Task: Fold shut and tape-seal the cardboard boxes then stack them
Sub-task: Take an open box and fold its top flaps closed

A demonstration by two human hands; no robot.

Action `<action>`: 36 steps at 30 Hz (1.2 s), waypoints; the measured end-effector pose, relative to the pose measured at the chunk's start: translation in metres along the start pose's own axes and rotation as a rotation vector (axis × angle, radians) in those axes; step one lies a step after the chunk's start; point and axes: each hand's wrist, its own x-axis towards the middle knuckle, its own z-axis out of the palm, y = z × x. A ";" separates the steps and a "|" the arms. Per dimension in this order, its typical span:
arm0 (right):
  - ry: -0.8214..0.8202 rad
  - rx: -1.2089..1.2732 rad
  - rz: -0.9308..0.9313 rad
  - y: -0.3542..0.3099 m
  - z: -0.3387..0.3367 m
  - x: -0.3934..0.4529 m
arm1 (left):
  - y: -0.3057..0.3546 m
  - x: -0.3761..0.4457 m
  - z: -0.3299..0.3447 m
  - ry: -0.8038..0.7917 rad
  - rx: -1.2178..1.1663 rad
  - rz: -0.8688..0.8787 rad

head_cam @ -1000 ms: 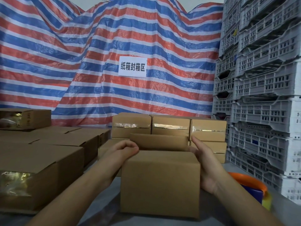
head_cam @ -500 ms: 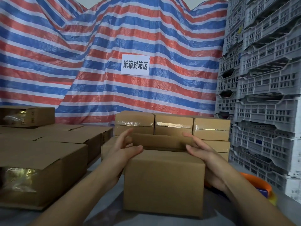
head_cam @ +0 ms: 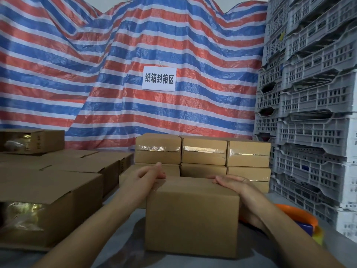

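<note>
A plain cardboard box point(head_cam: 191, 215) stands on the grey table right in front of me, its top flaps folded down flat. My left hand point(head_cam: 144, 177) rests at the box's top left corner, fingers loosely together against the edge. My right hand point(head_cam: 231, 183) lies with straight fingers on the top right edge, pressing the flap down. Behind it a stack of tape-sealed boxes point(head_cam: 202, 151) stands in two layers, shiny tape across their fronts.
More cardboard boxes point(head_cam: 52, 198) fill the left side, some with tape showing. Grey plastic crates point(head_cam: 313, 113) tower on the right. An orange and blue tape dispenser point(head_cam: 301, 219) lies at the right behind my right forearm. A striped tarp point(head_cam: 116, 64) hangs behind.
The rear flap that stood upright has been folded down. Both hands moved from the box's sides up onto its top edge.
</note>
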 end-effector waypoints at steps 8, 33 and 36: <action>0.038 -0.028 -0.002 -0.002 0.001 -0.004 | 0.057 -0.004 0.025 -0.463 0.912 0.350; 0.390 -1.691 0.184 0.002 -0.070 -0.024 | 0.043 -0.013 0.038 -0.532 0.993 0.392; 0.459 -1.705 0.171 0.016 -0.073 -0.026 | 0.045 -0.014 0.038 -0.528 1.001 0.401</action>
